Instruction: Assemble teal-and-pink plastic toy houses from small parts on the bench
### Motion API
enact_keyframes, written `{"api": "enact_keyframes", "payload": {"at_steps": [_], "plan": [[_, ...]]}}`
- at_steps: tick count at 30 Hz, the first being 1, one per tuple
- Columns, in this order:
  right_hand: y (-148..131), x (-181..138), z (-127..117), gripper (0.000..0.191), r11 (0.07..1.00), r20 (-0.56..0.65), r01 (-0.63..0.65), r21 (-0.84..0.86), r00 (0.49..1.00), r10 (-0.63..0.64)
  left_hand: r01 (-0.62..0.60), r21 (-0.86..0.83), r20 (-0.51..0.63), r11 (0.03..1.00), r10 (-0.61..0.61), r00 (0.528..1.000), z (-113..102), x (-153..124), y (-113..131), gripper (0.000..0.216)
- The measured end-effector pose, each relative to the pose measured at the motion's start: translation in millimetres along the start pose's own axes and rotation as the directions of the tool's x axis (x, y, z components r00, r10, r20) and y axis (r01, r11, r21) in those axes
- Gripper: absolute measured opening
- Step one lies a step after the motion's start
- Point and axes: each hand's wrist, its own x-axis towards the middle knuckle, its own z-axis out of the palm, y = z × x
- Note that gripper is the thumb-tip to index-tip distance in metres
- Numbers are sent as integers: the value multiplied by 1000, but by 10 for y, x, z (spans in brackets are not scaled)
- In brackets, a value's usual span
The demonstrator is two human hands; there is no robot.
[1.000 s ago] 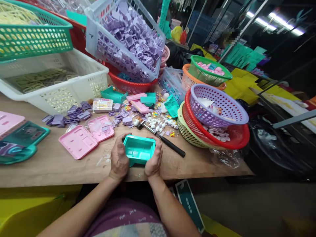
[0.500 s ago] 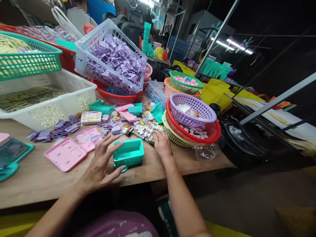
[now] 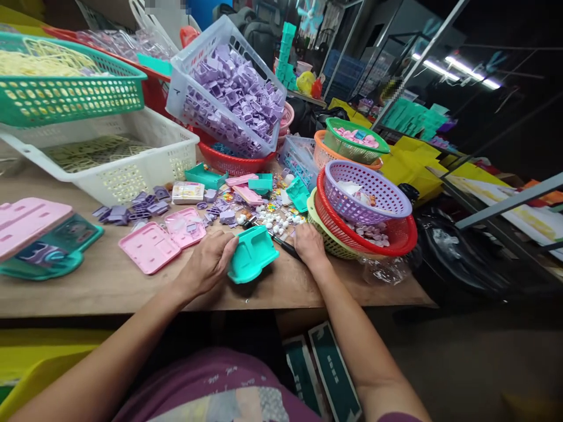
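Head view: our left hand [image 3: 211, 262] is closed on the left end of the teal case [image 3: 253, 255], tilted near the front edge of the surface [image 3: 285, 292]. Our right hand [image 3: 311, 245] curls at the hammer [image 3: 289, 248]; whether it grips the handle, we cannot tell.

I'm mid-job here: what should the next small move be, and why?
I'd probably firm up the right hand around the black tool handle: it is right at that handle, though I can't tell whether it grips. The left hand alone holds the turquoise tray, tilted.
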Motion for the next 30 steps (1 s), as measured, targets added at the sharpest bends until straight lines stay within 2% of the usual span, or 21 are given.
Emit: {"api": "enact_keyframes", "payload": {"at_steps": [2, 4, 6, 9, 11, 13, 17, 24, 27, 30], "plan": [[-57, -58, -67, 31, 999, -35, -31, 20, 999, 31, 42, -37, 2, 998, -42, 999, -2, -19, 9, 41], [-194, -183, -173, 32, 994, -63, -1, 110, 998, 8, 40, -79, 67, 996, -34, 997, -34, -44, 9, 37], [-398, -355, -284, 26, 947, -88, 115, 299, 992, -92, 20, -122, 162, 992, 0, 987, -84, -67, 2, 30], [-710, -585, -382, 16, 808, -117, 309, 502, 950, -291, 0, -182, 244, 983, 45, 969, -141, -83, -21, 43], [-845, -665, -381, 15, 796, -120, 368, 480, 927, -356, 2, -217, 260, 976, 55, 964, -148, -81, -37, 41], [-904, -695, -346, 16, 822, -125, 384, 421, 922, -367, 28, -237, 271, 971, 39, 962, -134, -74, -41, 38], [-905, -721, -280, 16, 860, -125, 414, 298, 910, -395, 101, -282, 310, 954, -9, 951, -93, -66, -20, 37], [-900, -748, -309, 17, 881, -101, 452, 143, 892, -441, 146, -339, 267, 929, -54, 962, -49, -70, -12, 37], [-914, -731, -354, 17, 880, -49, 465, 98, 885, -462, 148, -313, 262, 938, -64, 963, -45, -67, 4, 36], [-953, -727, -403, 16, 885, 15, 465, 31, 885, -465, 100, -215, 274, 972, -38, 961, -31, -80, 24, 37]]}}
